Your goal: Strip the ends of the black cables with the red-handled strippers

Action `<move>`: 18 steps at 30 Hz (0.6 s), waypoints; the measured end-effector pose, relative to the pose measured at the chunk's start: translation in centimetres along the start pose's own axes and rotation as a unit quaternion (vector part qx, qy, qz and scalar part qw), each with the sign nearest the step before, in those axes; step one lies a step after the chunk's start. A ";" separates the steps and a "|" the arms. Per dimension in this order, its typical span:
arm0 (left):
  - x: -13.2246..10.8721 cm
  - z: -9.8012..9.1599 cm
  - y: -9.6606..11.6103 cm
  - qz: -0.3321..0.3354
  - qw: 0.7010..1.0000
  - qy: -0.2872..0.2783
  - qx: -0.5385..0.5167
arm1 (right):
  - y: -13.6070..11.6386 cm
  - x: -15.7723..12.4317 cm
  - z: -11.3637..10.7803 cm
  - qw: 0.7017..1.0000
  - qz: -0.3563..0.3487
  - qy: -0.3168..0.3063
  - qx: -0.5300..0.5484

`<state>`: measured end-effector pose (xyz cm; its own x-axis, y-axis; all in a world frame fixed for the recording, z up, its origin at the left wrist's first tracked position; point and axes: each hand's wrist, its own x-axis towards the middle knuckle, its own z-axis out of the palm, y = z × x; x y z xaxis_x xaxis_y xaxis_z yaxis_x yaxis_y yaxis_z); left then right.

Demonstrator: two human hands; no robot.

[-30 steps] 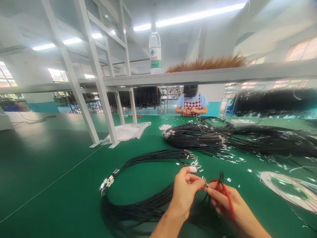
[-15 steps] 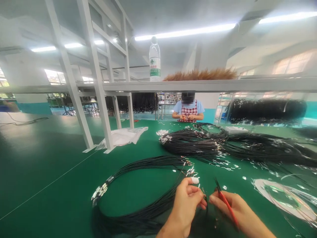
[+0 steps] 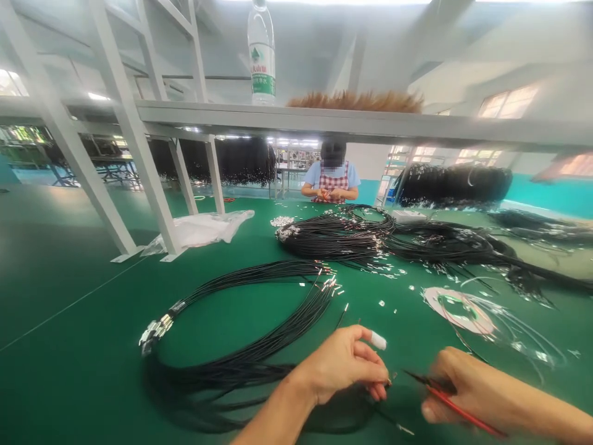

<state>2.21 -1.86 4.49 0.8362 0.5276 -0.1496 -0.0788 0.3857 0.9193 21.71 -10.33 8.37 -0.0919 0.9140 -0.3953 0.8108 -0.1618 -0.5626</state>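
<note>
My left hand (image 3: 345, 364) is closed in a pinch on the end of a thin black wire (image 3: 393, 423), its forefinger tipped with white tape. Just to its right, my right hand (image 3: 467, 389) grips red-handled pliers (image 3: 445, 398) whose dark tips point at the pinched wire end. Both hands hover over a looped bundle of black wires (image 3: 241, 352) with metal ends lying on the green table (image 3: 69, 346).
A larger pile of black wires (image 3: 370, 238) and scattered metal bits lie farther back. A clear bag with a reel (image 3: 463, 309) sits at right. White frame legs (image 3: 139, 161), a plastic sheet (image 3: 199, 228), a bottle (image 3: 262, 55) on the shelf; a person in a checked apron (image 3: 331, 182) works opposite.
The view has tilted and shifted. My hands have drawn slightly apart, with the pliers pulled away from the wire end and turned flatter.
</note>
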 end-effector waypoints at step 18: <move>0.0 -0.3 -0.6 -0.078 0.989 -0.120 0.028 | -1.3 -1.6 0.6 0.993 0.015 -0.093 -0.073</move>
<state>2.11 -1.86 3.88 0.9410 0.2673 -0.2073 0.0865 0.4024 0.9114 20.49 -11.82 9.34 -0.1603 0.8227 -0.5453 0.8890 -0.1198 -0.4420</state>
